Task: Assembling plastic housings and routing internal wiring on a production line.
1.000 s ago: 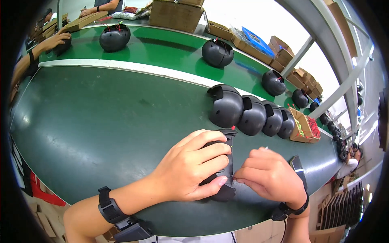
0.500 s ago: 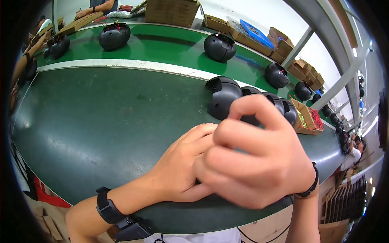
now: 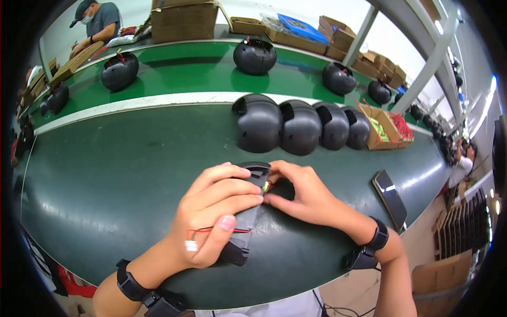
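My left hand (image 3: 208, 211) is closed around a curved black plastic part (image 3: 246, 221), held tilted above the green worktable (image 3: 132, 169). Red and black wires (image 3: 238, 230) cross that part beneath my left thumb and end in a small white connector (image 3: 191, 245) by the palm. At the part's right edge, my right hand (image 3: 311, 198) has thumb and forefinger at a small green piece (image 3: 265, 187) with thin wires. The right fingertips are partly hidden, and they look closed on this piece.
Several black round shells (image 3: 259, 124) stand in a row beyond my hands. A cardboard box (image 3: 384, 142) of green and red pieces adjoins them. A phone (image 3: 390, 198) lies at right. Behind runs a green conveyor (image 3: 185, 71) with more shells; a person (image 3: 97, 26) works across it.
My hands were raised and overlapping close to the camera. Now they are lower and side by side, with the black plastic part visible between them. The view has shifted, revealing the phone.
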A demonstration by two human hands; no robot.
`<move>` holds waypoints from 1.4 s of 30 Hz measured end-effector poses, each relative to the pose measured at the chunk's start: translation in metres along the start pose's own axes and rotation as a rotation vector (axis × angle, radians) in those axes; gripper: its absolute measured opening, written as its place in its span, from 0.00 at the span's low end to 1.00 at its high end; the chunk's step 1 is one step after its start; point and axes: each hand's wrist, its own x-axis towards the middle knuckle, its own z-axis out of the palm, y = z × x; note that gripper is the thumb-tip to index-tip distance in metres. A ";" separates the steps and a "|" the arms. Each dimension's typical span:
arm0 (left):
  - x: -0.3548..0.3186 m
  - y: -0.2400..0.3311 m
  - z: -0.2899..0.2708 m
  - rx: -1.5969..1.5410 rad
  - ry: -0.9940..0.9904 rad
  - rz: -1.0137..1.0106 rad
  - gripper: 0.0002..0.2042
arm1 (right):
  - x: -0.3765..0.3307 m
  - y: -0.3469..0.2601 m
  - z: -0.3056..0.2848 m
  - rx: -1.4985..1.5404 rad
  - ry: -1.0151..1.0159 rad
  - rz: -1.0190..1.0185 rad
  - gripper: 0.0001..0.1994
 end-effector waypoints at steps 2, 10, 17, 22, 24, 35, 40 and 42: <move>-0.001 0.004 -0.009 0.007 -0.033 0.032 0.18 | 0.006 -0.011 -0.003 -0.104 -0.131 0.167 0.19; 0.000 0.005 -0.011 0.092 -0.039 -0.013 0.21 | -0.009 -0.036 -0.020 -0.742 0.025 -0.503 0.04; 0.001 0.009 -0.015 0.101 -0.126 0.005 0.21 | -0.011 -0.055 -0.013 -0.755 0.176 -0.648 0.09; 0.006 0.028 -0.008 0.109 -0.265 0.046 0.17 | -0.004 -0.047 0.001 -0.555 0.314 -0.684 0.10; 0.006 0.032 -0.011 0.136 -0.262 0.013 0.18 | -0.005 -0.053 -0.008 -0.556 0.249 -0.641 0.10; 0.001 0.035 -0.008 0.228 -0.181 -0.109 0.26 | 0.003 0.005 -0.005 0.776 -0.232 -0.065 0.25; 0.002 0.033 -0.010 0.211 -0.164 -0.129 0.24 | 0.001 -0.001 -0.001 0.861 -0.242 0.060 0.24; 0.002 0.032 -0.009 0.204 -0.167 -0.143 0.26 | -0.001 -0.005 0.001 0.848 -0.176 0.026 0.24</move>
